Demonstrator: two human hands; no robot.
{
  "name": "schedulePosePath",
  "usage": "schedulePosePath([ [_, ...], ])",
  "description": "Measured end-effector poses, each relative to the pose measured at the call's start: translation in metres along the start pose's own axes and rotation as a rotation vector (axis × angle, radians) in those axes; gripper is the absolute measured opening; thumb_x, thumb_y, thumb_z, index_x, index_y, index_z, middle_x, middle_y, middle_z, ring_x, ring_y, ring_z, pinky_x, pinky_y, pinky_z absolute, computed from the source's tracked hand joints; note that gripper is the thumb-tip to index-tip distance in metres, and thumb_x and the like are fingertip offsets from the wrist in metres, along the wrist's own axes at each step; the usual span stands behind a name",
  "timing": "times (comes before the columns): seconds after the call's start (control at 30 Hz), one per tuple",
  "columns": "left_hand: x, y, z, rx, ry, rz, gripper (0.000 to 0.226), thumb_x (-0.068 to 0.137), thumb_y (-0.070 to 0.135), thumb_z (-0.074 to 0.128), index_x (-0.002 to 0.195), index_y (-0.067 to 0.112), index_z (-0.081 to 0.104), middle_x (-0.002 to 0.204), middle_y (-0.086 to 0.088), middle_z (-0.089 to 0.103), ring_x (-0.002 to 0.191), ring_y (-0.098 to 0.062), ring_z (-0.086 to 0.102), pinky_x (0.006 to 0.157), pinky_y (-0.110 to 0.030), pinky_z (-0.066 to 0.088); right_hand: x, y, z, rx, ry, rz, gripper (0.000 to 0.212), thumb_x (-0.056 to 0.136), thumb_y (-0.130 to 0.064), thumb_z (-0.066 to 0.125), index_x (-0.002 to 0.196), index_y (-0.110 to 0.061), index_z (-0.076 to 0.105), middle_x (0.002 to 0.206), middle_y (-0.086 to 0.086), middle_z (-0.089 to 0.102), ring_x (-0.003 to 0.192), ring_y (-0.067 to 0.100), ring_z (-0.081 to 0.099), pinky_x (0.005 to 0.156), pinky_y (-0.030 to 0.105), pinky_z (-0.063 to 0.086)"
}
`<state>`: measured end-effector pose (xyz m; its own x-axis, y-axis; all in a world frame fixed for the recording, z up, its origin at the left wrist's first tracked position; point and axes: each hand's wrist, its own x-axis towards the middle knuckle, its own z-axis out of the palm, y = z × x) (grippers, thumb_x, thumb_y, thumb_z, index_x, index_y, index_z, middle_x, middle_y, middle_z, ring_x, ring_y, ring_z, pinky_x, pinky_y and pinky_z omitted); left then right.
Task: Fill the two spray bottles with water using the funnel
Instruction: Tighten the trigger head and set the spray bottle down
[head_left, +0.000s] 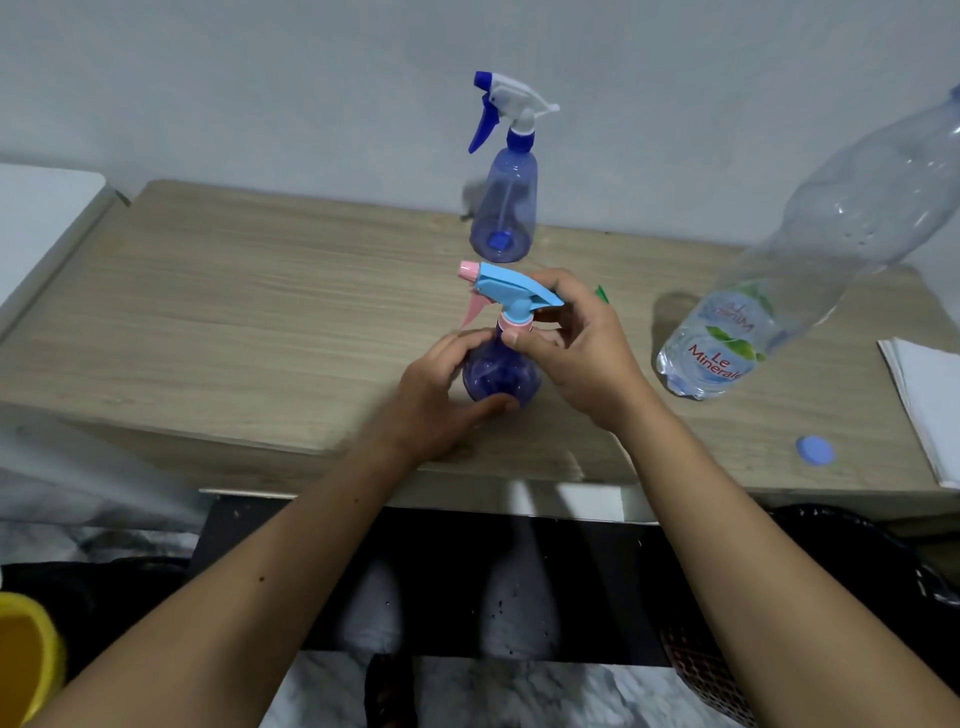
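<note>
A round purple spray bottle (501, 376) with a light-blue and pink trigger head (511, 293) stands near the front of the wooden table (234, 322). My left hand (441, 389) grips its body. My right hand (576, 348) holds the pink collar at its neck, fingers curled behind the head. A second spray bottle (504, 208), clear blue with a white and dark-blue trigger, stands upright farther back, apart from both hands. A green tip (601, 294), perhaps the funnel, pokes out behind my right hand; the rest is hidden.
A large clear water bottle (789, 270) with no cap stands at the right. Its blue cap (814, 450) lies near the table's front edge. White paper (930, 405) lies at the far right. A yellow container (26, 654) sits at the lower left, below the table.
</note>
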<state>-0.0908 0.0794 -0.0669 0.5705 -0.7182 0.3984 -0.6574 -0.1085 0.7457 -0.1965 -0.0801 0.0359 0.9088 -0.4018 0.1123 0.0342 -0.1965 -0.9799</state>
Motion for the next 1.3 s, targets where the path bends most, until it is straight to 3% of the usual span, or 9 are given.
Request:
schedulePosePath([
  [0.1, 0.001, 0.001, -0.003, 0.013, 0.018, 0.013, 0.076, 0.082, 0.04, 0.092, 0.143, 0.006, 0.062, 0.141, -0.006, 0.067, 0.13, -0.019, 0.064, 0.11, -0.041, 0.052, 0.004, 0.001, 0.0, -0.017, -0.002, -0.005, 0.033, 0.091, 0.004, 0.077, 0.115, -0.016, 0.067, 0.107, 0.003, 0.071, 0.1, 0.013, 0.069, 0.088, 0.037, 0.061],
  [0.2, 0.006, -0.002, -0.012, 0.017, 0.05, 0.008, 0.075, 0.081, 0.041, 0.092, 0.141, 0.005, 0.064, 0.138, -0.006, 0.069, 0.126, -0.018, 0.066, 0.108, -0.04, 0.054, 0.013, 0.0, 0.004, -0.047, 0.0, -0.001, 0.033, 0.088, -0.006, 0.08, 0.117, -0.019, 0.069, 0.111, 0.006, 0.074, 0.11, 0.029, 0.071, 0.097, 0.054, 0.06],
  [0.4, 0.029, -0.026, -0.047, 0.089, 0.097, 0.014, 0.079, 0.081, 0.047, 0.089, 0.141, 0.003, 0.064, 0.138, -0.008, 0.07, 0.123, -0.019, 0.067, 0.107, -0.037, 0.055, 0.056, -0.012, 0.029, -0.073, -0.002, -0.002, 0.037, 0.09, -0.002, 0.08, 0.122, -0.016, 0.068, 0.114, 0.007, 0.076, 0.109, 0.023, 0.074, 0.096, 0.039, 0.062],
  [0.53, 0.06, -0.052, -0.078, 0.083, 0.146, -0.014, 0.083, 0.077, 0.054, 0.09, 0.139, 0.004, 0.066, 0.133, -0.008, 0.072, 0.118, -0.02, 0.071, 0.103, -0.039, 0.058, 0.105, -0.022, 0.053, -0.12, 0.04, -0.016, 0.043, 0.088, -0.004, 0.083, 0.126, -0.016, 0.068, 0.112, 0.0, 0.076, 0.102, 0.006, 0.074, 0.09, 0.024, 0.058],
  [0.73, 0.11, -0.088, -0.117, -0.007, 0.155, -0.105, 0.077, 0.075, 0.038, 0.098, 0.139, 0.011, 0.066, 0.129, -0.001, 0.073, 0.116, -0.014, 0.071, 0.104, -0.037, 0.059, 0.17, -0.031, 0.091, -0.065, 0.113, 0.003, 0.041, 0.089, 0.002, 0.08, 0.126, -0.009, 0.066, 0.104, 0.0, 0.075, 0.085, -0.007, 0.073, 0.077, 0.013, 0.057],
  [0.93, 0.143, -0.122, -0.129, -0.058, 0.11, -0.159, 0.083, 0.077, 0.038, 0.097, 0.147, 0.011, 0.06, 0.136, -0.001, 0.069, 0.125, -0.013, 0.067, 0.107, -0.032, 0.057, 0.211, -0.014, 0.112, 0.018, 0.204, 0.008, 0.041, 0.092, 0.006, 0.076, 0.126, -0.01, 0.06, 0.109, -0.002, 0.074, 0.097, 0.003, 0.076, 0.079, 0.018, 0.06],
  [1.1, 0.159, -0.143, -0.119, -0.097, 0.068, -0.217, 0.086, 0.075, 0.044, 0.096, 0.147, 0.014, 0.059, 0.138, -0.001, 0.068, 0.128, -0.014, 0.066, 0.11, -0.038, 0.056, 0.231, 0.003, 0.114, -0.001, 0.231, 0.003, 0.043, 0.093, 0.005, 0.075, 0.129, -0.013, 0.058, 0.115, 0.0, 0.073, 0.104, 0.006, 0.075, 0.087, 0.021, 0.061],
  [1.3, 0.162, -0.152, -0.115, -0.082, 0.077, -0.219, 0.081, 0.077, 0.042, 0.095, 0.146, 0.019, 0.058, 0.136, 0.008, 0.065, 0.125, -0.005, 0.063, 0.106, -0.024, 0.054, 0.236, 0.018, 0.114, -0.011, 0.242, -0.005, 0.043, 0.094, 0.003, 0.074, 0.129, -0.013, 0.055, 0.118, 0.003, 0.072, 0.111, 0.012, 0.074, 0.098, 0.029, 0.06],
])
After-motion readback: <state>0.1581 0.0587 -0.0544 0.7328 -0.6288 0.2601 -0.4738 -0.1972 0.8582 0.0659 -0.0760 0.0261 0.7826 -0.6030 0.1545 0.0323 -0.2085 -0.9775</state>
